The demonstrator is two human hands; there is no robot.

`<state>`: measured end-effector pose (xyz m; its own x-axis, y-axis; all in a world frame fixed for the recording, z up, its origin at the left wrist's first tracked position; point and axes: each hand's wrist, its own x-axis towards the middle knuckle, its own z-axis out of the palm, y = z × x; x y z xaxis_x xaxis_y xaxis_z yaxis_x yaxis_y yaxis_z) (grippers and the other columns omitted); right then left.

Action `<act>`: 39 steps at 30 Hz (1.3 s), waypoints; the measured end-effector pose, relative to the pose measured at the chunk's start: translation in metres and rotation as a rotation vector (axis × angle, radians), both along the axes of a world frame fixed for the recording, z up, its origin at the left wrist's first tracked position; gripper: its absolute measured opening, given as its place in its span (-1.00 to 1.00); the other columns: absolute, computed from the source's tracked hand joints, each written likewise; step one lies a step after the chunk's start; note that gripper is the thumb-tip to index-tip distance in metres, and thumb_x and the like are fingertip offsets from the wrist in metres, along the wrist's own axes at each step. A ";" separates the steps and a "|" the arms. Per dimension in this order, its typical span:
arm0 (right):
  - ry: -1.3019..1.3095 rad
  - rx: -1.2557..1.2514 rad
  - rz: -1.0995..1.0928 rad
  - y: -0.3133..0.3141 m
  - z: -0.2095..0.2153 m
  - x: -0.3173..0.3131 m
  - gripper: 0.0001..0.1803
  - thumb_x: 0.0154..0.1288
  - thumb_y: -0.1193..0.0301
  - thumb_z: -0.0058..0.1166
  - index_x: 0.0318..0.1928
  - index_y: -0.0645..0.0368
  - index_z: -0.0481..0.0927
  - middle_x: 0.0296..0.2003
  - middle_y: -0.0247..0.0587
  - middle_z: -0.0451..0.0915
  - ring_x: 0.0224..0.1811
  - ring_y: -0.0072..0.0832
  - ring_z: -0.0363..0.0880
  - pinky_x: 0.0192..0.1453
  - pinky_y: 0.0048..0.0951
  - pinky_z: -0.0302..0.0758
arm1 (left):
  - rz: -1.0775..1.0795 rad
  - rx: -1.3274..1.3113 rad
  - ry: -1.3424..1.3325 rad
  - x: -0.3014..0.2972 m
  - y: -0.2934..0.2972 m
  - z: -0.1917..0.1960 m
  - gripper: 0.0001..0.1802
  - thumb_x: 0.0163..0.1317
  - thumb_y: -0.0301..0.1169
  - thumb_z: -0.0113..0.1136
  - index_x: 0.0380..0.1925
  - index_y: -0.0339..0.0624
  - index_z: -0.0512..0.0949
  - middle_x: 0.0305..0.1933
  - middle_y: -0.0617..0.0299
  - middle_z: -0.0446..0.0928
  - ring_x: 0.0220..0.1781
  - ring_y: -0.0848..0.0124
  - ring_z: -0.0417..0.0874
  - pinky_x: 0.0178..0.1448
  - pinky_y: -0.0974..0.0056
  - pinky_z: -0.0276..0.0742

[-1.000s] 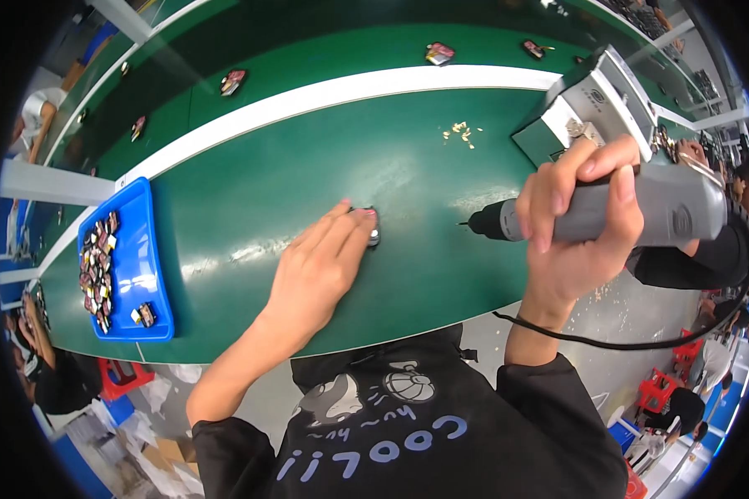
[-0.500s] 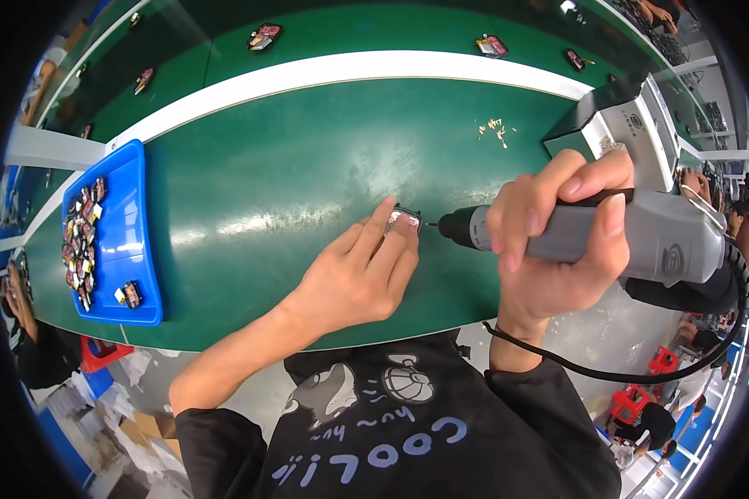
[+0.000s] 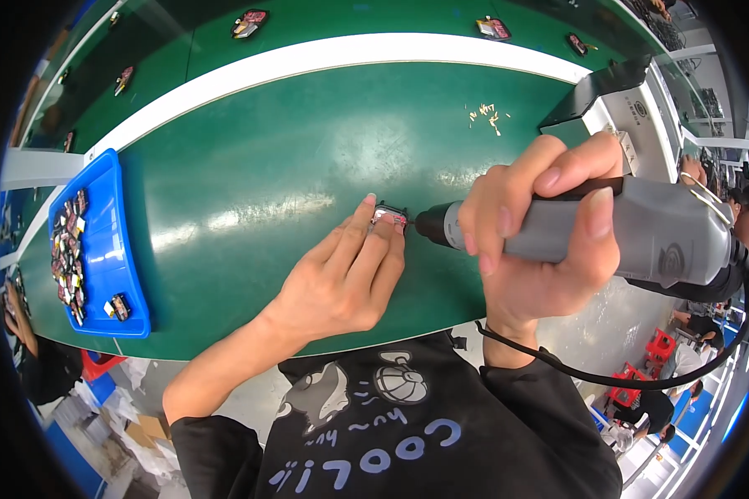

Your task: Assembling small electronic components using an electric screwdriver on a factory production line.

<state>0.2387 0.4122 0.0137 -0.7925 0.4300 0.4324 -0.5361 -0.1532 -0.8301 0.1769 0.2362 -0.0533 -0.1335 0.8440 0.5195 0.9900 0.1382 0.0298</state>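
Note:
My left hand (image 3: pixel 337 274) lies over the bench with its fingers pressed on a small black-framed device (image 3: pixel 389 214), pinning it on the green surface. Most of the device is under the fingertips, though a pale and reddish face shows. My right hand (image 3: pixel 549 224) is wrapped round a grey electric screwdriver (image 3: pixel 641 237) with a black nose, held level and pointing left. Its bit meets the device's right edge or sits very close to it; I cannot tell whether they touch.
A blue tray (image 3: pixel 129 287) at the left holds a heap of small devices (image 3: pixel 69 258) and one apart (image 3: pixel 119 308). Small screws (image 3: pixel 487 115) lie scattered near a grey-and-black box (image 3: pixel 607 104). A black cable (image 3: pixel 574 370) loops by my right arm. More devices (image 3: pixel 250 23) lie beyond the white rail (image 3: pixel 341 51).
The screwdriver's bit has come closer to the device, narrowing the gap between them. The whole view has shifted slightly. My left hand still presses the device.

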 end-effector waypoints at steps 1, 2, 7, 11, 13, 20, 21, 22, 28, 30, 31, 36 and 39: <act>-0.001 -0.013 0.015 0.000 0.000 0.000 -0.67 0.58 0.17 -0.29 -0.18 0.21 0.25 -0.54 -0.12 0.35 -0.83 -0.49 0.24 -0.73 -0.39 0.29 | -0.001 -0.004 0.001 0.000 0.000 0.000 -0.73 0.01 -0.60 0.26 -0.23 -0.45 0.65 -0.20 0.02 0.64 -0.05 0.03 0.77 -0.08 0.22 0.73; -0.003 -0.013 0.015 0.001 -0.001 -0.001 -0.67 0.58 0.17 -0.29 -0.18 0.21 0.25 -0.54 -0.12 0.35 -0.83 -0.49 0.24 -0.73 -0.39 0.29 | -0.001 -0.005 -0.001 0.000 0.000 0.000 -0.73 0.01 -0.60 0.26 -0.23 -0.45 0.65 -0.20 0.02 0.64 -0.05 0.03 0.77 -0.08 0.22 0.73; -0.018 0.073 0.032 -0.001 0.001 0.000 -0.67 0.55 0.16 -0.18 -0.18 0.20 0.26 -0.55 -0.13 0.37 -0.81 -0.49 0.27 -0.72 -0.39 0.30 | -0.003 -0.019 0.033 -0.001 0.002 0.004 -0.87 0.07 -0.57 0.29 -0.36 -0.42 0.63 -0.25 -0.01 0.62 -0.02 0.03 0.74 -0.05 0.22 0.77; -0.048 0.071 0.033 -0.004 0.001 -0.002 -0.68 0.52 0.17 -0.12 -0.19 0.19 0.27 -0.56 -0.14 0.37 -0.81 -0.51 0.26 -0.71 -0.40 0.30 | -0.009 -0.009 0.040 -0.002 0.002 0.002 -0.86 0.05 -0.57 0.29 -0.37 -0.41 0.63 -0.24 -0.01 0.62 -0.01 0.02 0.74 -0.05 0.22 0.76; -0.068 0.189 0.013 -0.002 -0.001 -0.003 -0.70 0.52 0.19 -0.12 -0.19 0.18 0.27 -0.57 -0.16 0.36 -0.80 -0.52 0.24 -0.70 -0.42 0.29 | -0.007 -0.020 0.040 -0.001 0.003 0.004 -0.85 0.02 -0.56 0.28 -0.36 -0.40 0.63 -0.24 -0.02 0.61 -0.01 0.02 0.74 -0.07 0.21 0.75; -0.064 0.105 0.007 -0.004 0.001 -0.005 -0.72 0.53 0.20 -0.19 -0.21 0.16 0.27 -0.59 -0.20 0.33 -0.82 -0.54 0.21 -0.71 -0.42 0.25 | -0.012 -0.028 0.049 0.000 0.001 0.002 -0.85 0.01 -0.56 0.29 -0.37 -0.39 0.62 -0.24 -0.02 0.61 -0.03 0.02 0.74 -0.11 0.23 0.73; -0.050 0.102 -0.012 -0.003 0.001 -0.005 -0.72 0.53 0.19 -0.22 -0.21 0.17 0.28 -0.59 -0.20 0.33 -0.83 -0.54 0.20 -0.72 -0.41 0.24 | -0.006 -0.036 0.028 0.001 0.000 0.002 -0.79 0.00 -0.57 0.28 -0.30 -0.40 0.64 -0.20 -0.01 0.62 -0.01 0.03 0.74 -0.10 0.22 0.73; -0.037 0.099 -0.030 -0.003 0.001 -0.005 -0.72 0.53 0.19 -0.24 -0.21 0.17 0.28 -0.59 -0.20 0.32 -0.83 -0.54 0.19 -0.73 -0.40 0.23 | 0.000 -0.043 0.006 0.001 -0.001 0.002 -0.73 0.00 -0.57 0.27 -0.23 -0.41 0.65 -0.15 0.00 0.64 0.02 0.04 0.74 -0.08 0.21 0.74; 0.010 0.045 -0.001 -0.006 0.009 -0.001 -0.71 0.56 0.20 -0.27 -0.19 0.18 0.27 -0.57 -0.18 0.33 -0.84 -0.52 0.19 -0.74 -0.39 0.22 | 0.022 -0.032 0.011 0.003 -0.003 0.001 -0.72 0.00 -0.57 0.27 -0.22 -0.38 0.66 -0.15 0.03 0.64 0.00 0.07 0.75 -0.09 0.22 0.73; 0.006 0.052 0.007 -0.006 0.008 -0.001 -0.71 0.56 0.20 -0.28 -0.19 0.18 0.27 -0.56 -0.17 0.33 -0.84 -0.52 0.20 -0.75 -0.39 0.22 | 0.026 -0.028 0.018 0.003 -0.003 0.000 -0.73 0.00 -0.57 0.28 -0.22 -0.38 0.66 -0.15 0.03 0.64 0.00 0.07 0.75 -0.10 0.23 0.73; 0.003 0.057 0.014 -0.006 0.007 0.000 -0.71 0.57 0.20 -0.28 -0.19 0.18 0.27 -0.56 -0.17 0.33 -0.84 -0.52 0.20 -0.75 -0.40 0.22 | 0.029 -0.026 0.026 0.003 -0.003 0.000 -0.73 0.00 -0.57 0.28 -0.23 -0.37 0.66 -0.16 0.04 0.65 0.00 0.08 0.75 -0.11 0.24 0.72; 0.008 0.039 0.016 -0.007 0.005 -0.002 -0.71 0.57 0.20 -0.28 -0.19 0.18 0.27 -0.57 -0.17 0.32 -0.84 -0.53 0.20 -0.75 -0.40 0.23 | 0.032 -0.022 0.023 0.003 -0.003 0.000 -0.74 0.00 -0.56 0.28 -0.24 -0.38 0.66 -0.16 0.04 0.65 -0.01 0.09 0.74 -0.14 0.24 0.70; 0.012 0.042 0.014 -0.008 0.004 -0.003 -0.71 0.57 0.20 -0.29 -0.19 0.17 0.27 -0.57 -0.18 0.32 -0.85 -0.53 0.20 -0.75 -0.40 0.23 | 0.033 -0.014 0.016 0.003 -0.003 -0.001 -0.75 0.00 -0.56 0.28 -0.25 -0.38 0.65 -0.16 0.04 0.64 -0.02 0.09 0.74 -0.15 0.24 0.69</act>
<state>0.2361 0.4039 0.0174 -0.7928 0.4006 0.4593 -0.5442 -0.1259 -0.8295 0.1794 0.2333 -0.0542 -0.1529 0.8463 0.5103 0.9852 0.1710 0.0116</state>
